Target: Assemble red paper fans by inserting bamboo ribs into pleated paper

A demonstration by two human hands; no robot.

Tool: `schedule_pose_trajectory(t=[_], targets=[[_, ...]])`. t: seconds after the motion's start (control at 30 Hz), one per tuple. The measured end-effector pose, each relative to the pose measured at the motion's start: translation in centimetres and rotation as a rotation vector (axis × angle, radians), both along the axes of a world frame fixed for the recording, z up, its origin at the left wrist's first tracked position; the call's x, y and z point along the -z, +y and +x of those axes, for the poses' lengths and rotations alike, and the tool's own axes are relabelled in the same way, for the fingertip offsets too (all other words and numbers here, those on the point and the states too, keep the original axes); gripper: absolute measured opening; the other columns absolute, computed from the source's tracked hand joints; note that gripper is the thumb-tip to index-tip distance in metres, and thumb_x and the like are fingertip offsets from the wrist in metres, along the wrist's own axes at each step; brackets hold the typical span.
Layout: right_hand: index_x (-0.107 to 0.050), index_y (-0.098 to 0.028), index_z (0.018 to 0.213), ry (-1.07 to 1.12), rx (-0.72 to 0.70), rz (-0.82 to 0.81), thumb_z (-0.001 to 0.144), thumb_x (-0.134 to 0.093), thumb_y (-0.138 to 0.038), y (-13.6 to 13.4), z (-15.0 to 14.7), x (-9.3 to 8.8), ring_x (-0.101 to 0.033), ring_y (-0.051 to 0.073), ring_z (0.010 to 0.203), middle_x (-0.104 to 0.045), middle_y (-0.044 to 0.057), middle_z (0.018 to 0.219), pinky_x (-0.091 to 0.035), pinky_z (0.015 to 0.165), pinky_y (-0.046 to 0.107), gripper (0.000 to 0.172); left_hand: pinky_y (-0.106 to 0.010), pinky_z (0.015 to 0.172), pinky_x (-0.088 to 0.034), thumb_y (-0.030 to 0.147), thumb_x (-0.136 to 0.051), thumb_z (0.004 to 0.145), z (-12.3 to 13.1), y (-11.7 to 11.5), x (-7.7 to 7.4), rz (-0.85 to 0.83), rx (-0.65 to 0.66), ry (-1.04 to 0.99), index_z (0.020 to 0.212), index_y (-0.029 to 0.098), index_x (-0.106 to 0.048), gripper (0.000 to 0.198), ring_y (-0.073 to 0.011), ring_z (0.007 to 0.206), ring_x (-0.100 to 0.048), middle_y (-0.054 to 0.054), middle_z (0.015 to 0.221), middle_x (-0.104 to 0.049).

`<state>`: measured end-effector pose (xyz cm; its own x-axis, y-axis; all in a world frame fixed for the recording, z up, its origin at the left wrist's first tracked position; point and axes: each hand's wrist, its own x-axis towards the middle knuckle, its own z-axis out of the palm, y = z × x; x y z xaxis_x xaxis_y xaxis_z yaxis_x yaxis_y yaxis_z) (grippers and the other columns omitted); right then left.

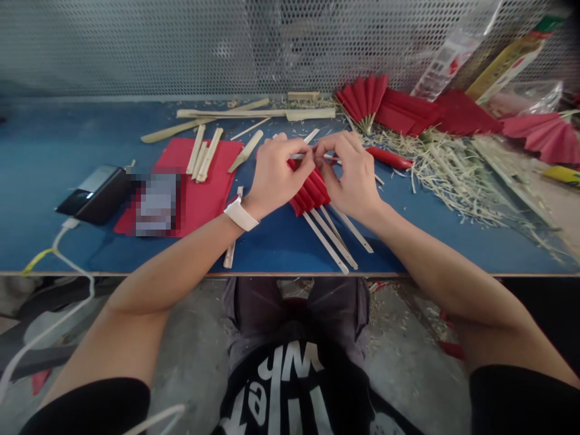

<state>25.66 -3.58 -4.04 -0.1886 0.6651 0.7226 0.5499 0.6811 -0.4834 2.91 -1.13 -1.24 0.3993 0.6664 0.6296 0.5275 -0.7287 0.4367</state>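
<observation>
Both hands meet over a red pleated piece [312, 192] on the blue table, with several pale flat sticks [328, 238] running out of it toward the front edge. My left hand [281, 172], with a white band on its wrist, pinches a thin pale strip between thumb and fingers. Close beside it, my right hand [347, 172] pinches at the same strip, its fingertips almost touching those of my left hand. The fingers and the pleats hide part of the strip.
Red sheets [199, 205] bearing short sticks and a blurred-out object lie at left, near a black device [97, 193] with a white cable. Finished-looking red fans [365, 99], shavings [453, 175], a red-handled tool [389, 158] and bottles [512, 66] are at right.
</observation>
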Motion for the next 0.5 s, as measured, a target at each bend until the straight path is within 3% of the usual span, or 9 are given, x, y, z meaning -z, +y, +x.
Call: schedule_pose_trajectory(t=[0.1,0.27,0.4,0.5], targets=[[-0.077,-0.036,0.127,-0.027,0.008,0.015,0.134,-0.058,-0.057,-0.1,-0.1,0.1,-0.079,0.043,0.137,-0.082,0.015,0.136,-0.071,0.129,0.081,0.030,-0.052,0.111,-0.072,0.030,-0.071,0.126,0.2,0.2,-0.1,-0.037,0.020,-0.056,0.096,0.029,-0.078,0.030,-0.0284,0.095,-0.080,-0.007,0.096,-0.086],[-0.079,-0.036,0.134,-0.088,0.035,0.074,0.136,-0.050,-0.066,0.0,0.2,-0.3,-0.078,0.043,0.148,-0.078,0.016,0.144,-0.069,0.134,0.076,0.042,-0.042,0.091,-0.069,0.029,-0.073,0.121,0.5,0.7,0.0,-0.107,0.089,-0.153,0.092,0.029,-0.075,0.029,-0.0254,0.090,-0.081,-0.005,0.091,-0.085],[-0.078,-0.035,0.133,-0.152,0.005,0.155,0.139,-0.038,-0.059,-0.1,0.5,-0.5,-0.082,0.041,0.139,-0.079,0.016,0.145,-0.070,0.132,0.072,0.048,-0.039,0.083,-0.063,0.025,-0.072,0.120,0.6,1.0,0.1,-0.151,0.148,-0.216,0.088,0.027,-0.073,0.032,-0.0224,0.085,-0.077,-0.003,0.084,-0.078],[-0.078,-0.036,0.135,-0.184,0.008,0.128,0.139,-0.039,-0.057,-0.3,0.5,-0.7,-0.083,0.039,0.137,-0.080,0.015,0.146,-0.070,0.131,0.069,0.045,-0.038,0.081,-0.060,0.029,-0.075,0.120,0.6,1.2,0.3,-0.174,0.168,-0.223,0.088,0.027,-0.072,0.032,-0.0223,0.083,-0.074,-0.002,0.082,-0.074]])
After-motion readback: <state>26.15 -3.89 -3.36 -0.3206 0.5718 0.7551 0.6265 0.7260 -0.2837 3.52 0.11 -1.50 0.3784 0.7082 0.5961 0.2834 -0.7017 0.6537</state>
